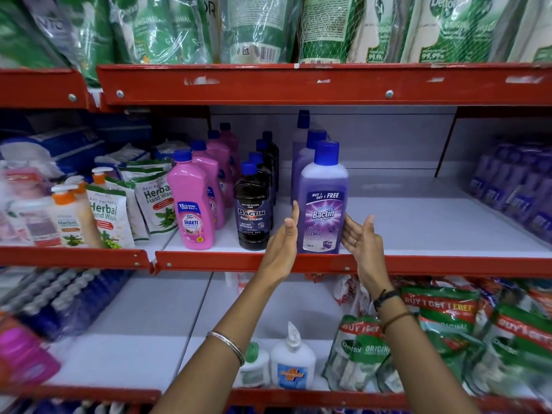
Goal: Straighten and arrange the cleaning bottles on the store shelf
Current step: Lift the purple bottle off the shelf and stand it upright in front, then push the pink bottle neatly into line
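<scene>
On the middle shelf, at its front edge, a purple Bactin floor cleaner bottle stands upright, label forward, heading a row of like bottles. Both hands flank it with fingers spread flat: the left hand touches its left side, the right hand lies just beside its right, neither gripping. To the left stand rows of black Bactin bottles and pink Shakti bottles.
</scene>
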The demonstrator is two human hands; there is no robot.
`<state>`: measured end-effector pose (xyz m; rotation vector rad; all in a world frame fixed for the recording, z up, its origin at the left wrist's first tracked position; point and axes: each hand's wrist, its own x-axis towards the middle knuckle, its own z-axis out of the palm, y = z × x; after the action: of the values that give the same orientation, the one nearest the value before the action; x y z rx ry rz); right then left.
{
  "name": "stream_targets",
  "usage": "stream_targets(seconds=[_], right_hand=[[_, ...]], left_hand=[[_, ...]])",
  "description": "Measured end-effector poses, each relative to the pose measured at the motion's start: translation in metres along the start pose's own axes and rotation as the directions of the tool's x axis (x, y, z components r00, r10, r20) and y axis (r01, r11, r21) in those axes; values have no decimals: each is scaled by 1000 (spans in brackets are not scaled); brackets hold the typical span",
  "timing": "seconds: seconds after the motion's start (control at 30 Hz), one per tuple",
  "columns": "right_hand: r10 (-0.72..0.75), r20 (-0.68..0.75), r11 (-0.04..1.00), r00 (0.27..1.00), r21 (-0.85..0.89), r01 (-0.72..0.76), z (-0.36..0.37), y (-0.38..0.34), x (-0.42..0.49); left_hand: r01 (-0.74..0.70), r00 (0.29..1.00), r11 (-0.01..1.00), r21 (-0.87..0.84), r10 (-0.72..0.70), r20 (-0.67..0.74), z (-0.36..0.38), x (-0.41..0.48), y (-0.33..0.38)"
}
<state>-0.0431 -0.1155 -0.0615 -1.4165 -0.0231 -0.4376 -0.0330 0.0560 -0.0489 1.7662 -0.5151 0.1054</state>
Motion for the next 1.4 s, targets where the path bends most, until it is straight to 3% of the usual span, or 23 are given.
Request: stream_targets(seconds=[0.1,0.2,0.23,0.3,0.4,0.47,0.6,0.8,1.07,1.17,1.27,1.33,1.4], right_hand=[[-44,-82,998,996,-42,40,8,-2,-11],[-279,-311,960,908,-71,271,28,1,-33],[-360,-321,932,876,-80,354,37,2,-40],[-434,-194,900,880,-73,429,59,6,-47],[-326,101,944,940,-21,330,101,9,-39],[-212,170,972,962,-61,225,123,9,-29],[-67,190,992,979,-96,86,143,11,-7],[-63,151,990,986,-115,81,139,11,-9],[-79,150,991,985,-97,95,138,13,-29],[-180,14,965,984,-192,179,146,19,-37],[-463,-152,877,873,-224,426,163,21,-55],[-527,-34,839,849,-178,514,182,23,-62],[-439,159,883,884,-103,457,206,28,-62]], left_hand=[[-11,998,999,-46,8,-63,-4,-4,-6],[-142,914,980,-141,75,-399,-16,-11,-12],[-174,866,974,-146,80,-494,-23,-11,-13],[-160,817,979,-124,61,-573,-40,-7,-15],[-64,868,994,-90,10,-497,-64,5,-19],[-53,918,996,-66,23,-397,-74,11,-23],[-19,964,999,-46,7,-264,-86,12,-29],[-22,991,999,-24,19,-135,-102,0,-31],[-25,996,999,37,28,-79,-111,-20,-26],[-21,989,1000,-2,20,-147,-117,-26,-22],[-107,912,994,-32,85,-400,-134,-31,-22],[-131,857,990,-54,86,-509,-154,-29,-28],[-137,852,987,-88,72,-518,-175,-23,-36]])
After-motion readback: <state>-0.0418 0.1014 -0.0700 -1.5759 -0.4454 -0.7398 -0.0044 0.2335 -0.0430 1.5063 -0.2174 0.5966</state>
